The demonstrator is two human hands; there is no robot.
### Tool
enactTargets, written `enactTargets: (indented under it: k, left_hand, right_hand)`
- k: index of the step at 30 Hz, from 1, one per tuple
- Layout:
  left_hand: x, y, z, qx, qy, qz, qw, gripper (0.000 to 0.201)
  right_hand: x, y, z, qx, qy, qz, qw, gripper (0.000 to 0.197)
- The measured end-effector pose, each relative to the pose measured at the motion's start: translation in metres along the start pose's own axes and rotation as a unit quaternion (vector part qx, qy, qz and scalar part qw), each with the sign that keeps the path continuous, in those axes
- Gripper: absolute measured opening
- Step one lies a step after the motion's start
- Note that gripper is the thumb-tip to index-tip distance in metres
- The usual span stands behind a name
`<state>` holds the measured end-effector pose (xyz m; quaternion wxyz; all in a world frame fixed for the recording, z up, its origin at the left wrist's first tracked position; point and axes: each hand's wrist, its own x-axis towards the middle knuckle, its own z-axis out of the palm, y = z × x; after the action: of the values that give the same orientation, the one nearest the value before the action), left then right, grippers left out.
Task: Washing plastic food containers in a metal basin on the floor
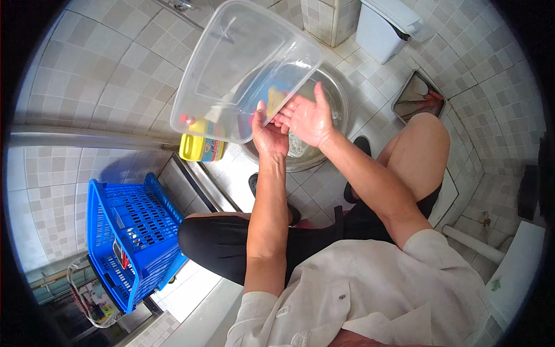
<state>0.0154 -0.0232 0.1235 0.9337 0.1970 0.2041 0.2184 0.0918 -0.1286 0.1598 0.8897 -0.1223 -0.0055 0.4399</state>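
A clear plastic storage bin (231, 58) is tilted up on its side, its open mouth facing me, above a wide round metal basin (345, 118) on the floor. My left hand (269, 137) grips the bin's lower rim, thumb up along the edge. Close beside it, my right hand (311, 120) is open, palm turned up and thumb spread. Its fingertips come near the rim and the left fingers; whether they touch the bin I cannot tell. Something blurred in yellow and blue (275, 95) shows at the bin's wall near the right fingers. The basin appears to hold water.
Left of the basin stands a yellow jug (199, 146) with a red-capped bottle (198, 124) by it. A blue slatted crate (136, 231) is at my left. Beyond lie a white bin (381, 32) and, at right, a dark square tray (419, 98). Tiled walls surround me.
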Motion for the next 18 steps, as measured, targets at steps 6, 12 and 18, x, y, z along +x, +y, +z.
enactTargets:
  k: [6,12,18]
  left_hand:
    - [-0.005,0.0,0.008,0.008,0.07,-0.026,0.997,0.032]
    - [-0.011,-0.012,0.02,0.028,0.064,-0.019,0.997,0.032]
    - [-0.013,-0.013,0.018,0.063,0.054,-0.017,0.996,0.028]
  right_hand:
    - [0.004,-0.007,-0.006,-0.13,-0.021,0.024,0.991,0.1]
    - [0.011,-0.017,-0.018,-0.222,0.026,-0.075,0.972,0.047]
    - [0.008,-0.005,-0.013,-0.195,0.103,-0.09,0.971,0.027]
